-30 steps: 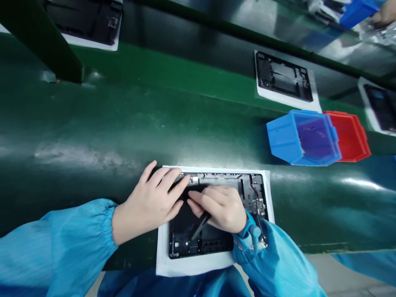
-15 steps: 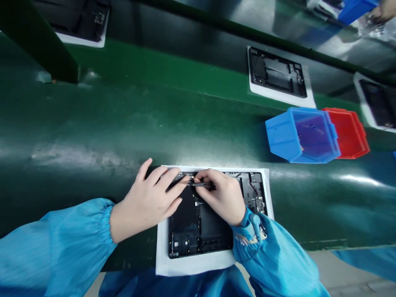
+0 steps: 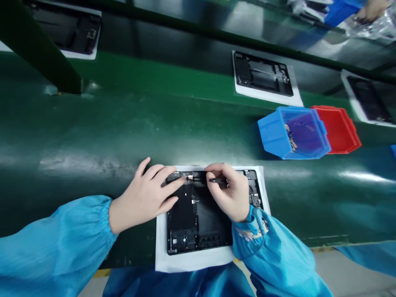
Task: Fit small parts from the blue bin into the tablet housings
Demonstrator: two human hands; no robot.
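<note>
Green counter point(image 3: 93, 132), glossy, streaked with overhead light. Black tablet frame point(image 3: 182, 210) lay on a white sheet point(image 3: 192, 262) directly in front of the person. Left hand point(image 3: 144, 198) spread flat and low, fingers resting on the frame's upper edge, fingertips just beside a small metal part point(image 3: 189, 177) seated there. Right hand point(image 3: 227, 194) over the upper right of the frame, thumb and fingers pressed together, pinching slim black tweezers point(image 3: 218, 180). Tweezer tips pointed left toward the metal part, near it but apart. Both wrists disappeared into gathered blue sleeves point(image 3: 55, 243).

Farther along the counter, a tilted blue bin point(image 3: 292, 134) touched a red bin point(image 3: 338, 130), small parts lying inside the blue one. Three more black frames point(image 3: 262, 74) sat on white sheets beyond. Another person's hand point(image 3: 373, 9) showed at top right, just beside a second blue bin point(image 3: 342, 12).
</note>
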